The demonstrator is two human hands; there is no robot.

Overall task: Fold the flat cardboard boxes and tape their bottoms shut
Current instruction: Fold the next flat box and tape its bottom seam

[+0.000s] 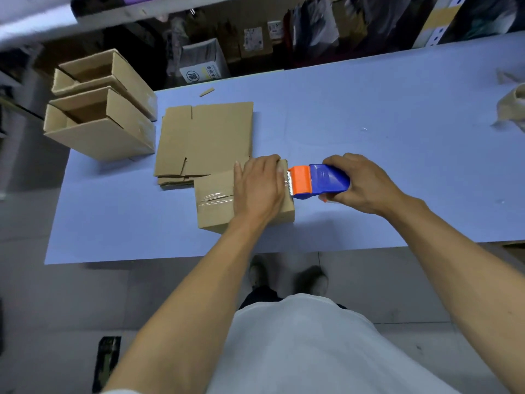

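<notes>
A folded cardboard box (216, 203) lies bottom-up near the front of the blue table (369, 137), with clear tape wrinkled across its seam. My left hand (260, 189) presses flat on the box's right half. My right hand (360, 184) grips a blue and orange tape dispenser (318, 182), whose toothed edge meets the box's right edge. A stack of flat cardboard boxes (204, 137) lies just behind the box.
Two folded boxes (99, 109) lie on their sides at the table's left end, openings facing away. A cardboard scrap (206, 92) lies near the back edge. Crumpled brown material (511, 106) sits at the far right. Shelves with goods stand behind the table.
</notes>
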